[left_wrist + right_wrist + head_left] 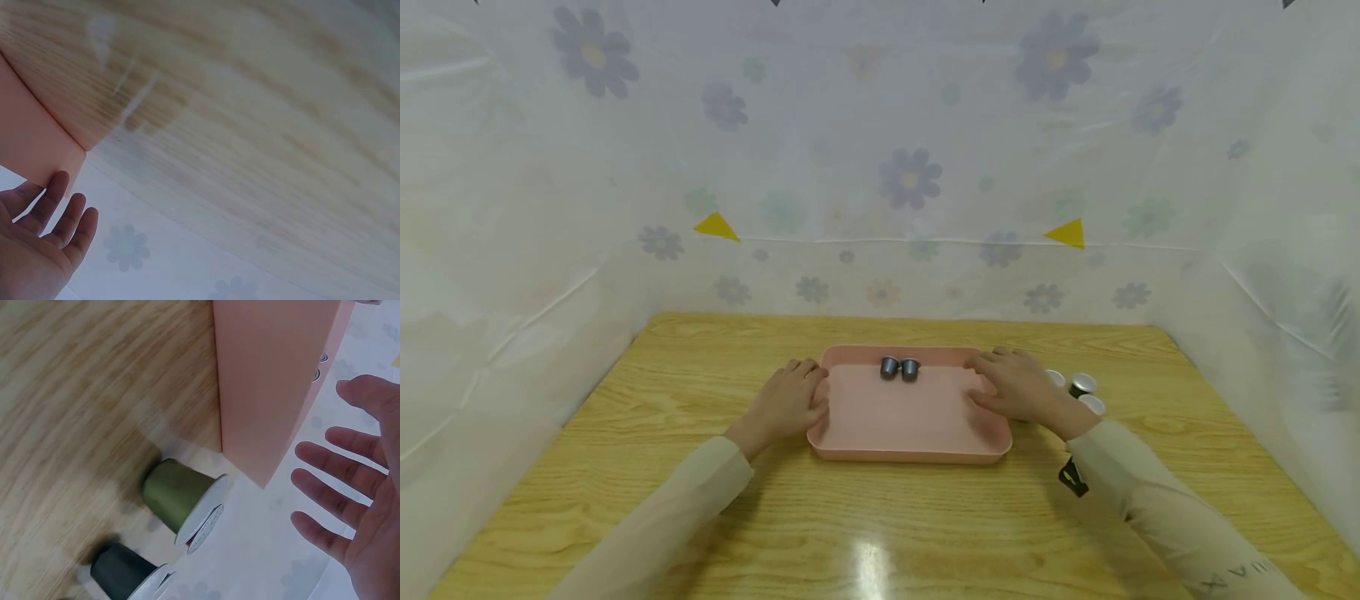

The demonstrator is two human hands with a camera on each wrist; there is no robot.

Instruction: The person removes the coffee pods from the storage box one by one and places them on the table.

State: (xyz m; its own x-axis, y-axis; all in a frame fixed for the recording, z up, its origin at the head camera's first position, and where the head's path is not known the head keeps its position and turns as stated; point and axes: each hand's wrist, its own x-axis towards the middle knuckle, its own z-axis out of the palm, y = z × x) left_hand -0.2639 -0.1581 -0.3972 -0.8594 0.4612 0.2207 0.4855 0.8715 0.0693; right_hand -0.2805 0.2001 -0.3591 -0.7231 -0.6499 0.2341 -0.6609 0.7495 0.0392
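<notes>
A pink tray (910, 417) lies on the table, with two dark grey-blue coffee capsules (889, 367) side by side near its far wall. My left hand (786, 400) is at the tray's left side, fingers loosely bent. In the left wrist view its fingertips (59, 181) are by the tray's outer corner; whether they press on it I cannot tell. Over the tray's right rim hovers my right hand (1015, 385), fingers spread and nothing in them. Beside the tray, near that hand, stand a green capsule (178, 490) and a black capsule (122, 572), lids up.
Several capsules (1083, 384) stand right of the tray, partly behind the right wrist. A small dark object (1072, 477) with a yellowish mark lies partly under the right sleeve. Flower-patterned white sheeting (910, 267) encloses the wooden table (790, 525) at the back and sides.
</notes>
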